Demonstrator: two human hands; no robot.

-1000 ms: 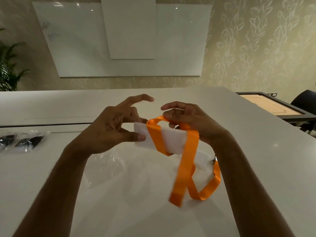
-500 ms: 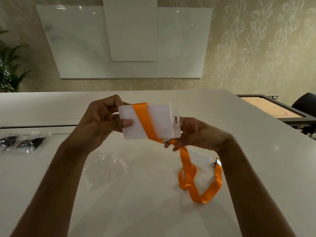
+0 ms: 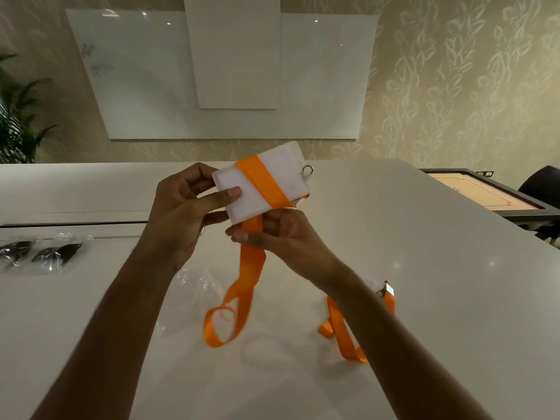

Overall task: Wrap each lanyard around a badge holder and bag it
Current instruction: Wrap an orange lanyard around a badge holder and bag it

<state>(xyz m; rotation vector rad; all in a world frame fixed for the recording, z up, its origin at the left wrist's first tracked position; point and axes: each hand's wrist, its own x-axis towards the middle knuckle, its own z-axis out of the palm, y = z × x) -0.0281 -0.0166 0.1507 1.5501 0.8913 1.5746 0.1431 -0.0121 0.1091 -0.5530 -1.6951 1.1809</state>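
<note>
My left hand (image 3: 178, 213) grips the left end of a white badge holder (image 3: 281, 165), thumb pressed on its face, holding it tilted above the table. An orange lanyard (image 3: 263, 184) crosses the holder's face in one diagonal band. My right hand (image 3: 272, 234), just under the holder, pinches the lanyard's free part, which hangs down in a loop (image 3: 225, 316) to the table. A metal ring (image 3: 307, 170) sticks out at the holder's right end. A clear plastic bag (image 3: 194, 286) lies flat on the table below my left wrist.
A second orange lanyard (image 3: 342, 338) with a metal clip (image 3: 388, 290) lies under my right forearm. Two bagged dark items (image 3: 45, 254) rest at the table's left edge (image 3: 18, 298). A carrom board (image 3: 481, 192) and a dark chair (image 3: 542, 183) stand to the right.
The holder has risen and tilted, its right end higher. My right hand moved left from the holder's right end to underneath it, pulling the lanyard's hanging loop leftward.
</note>
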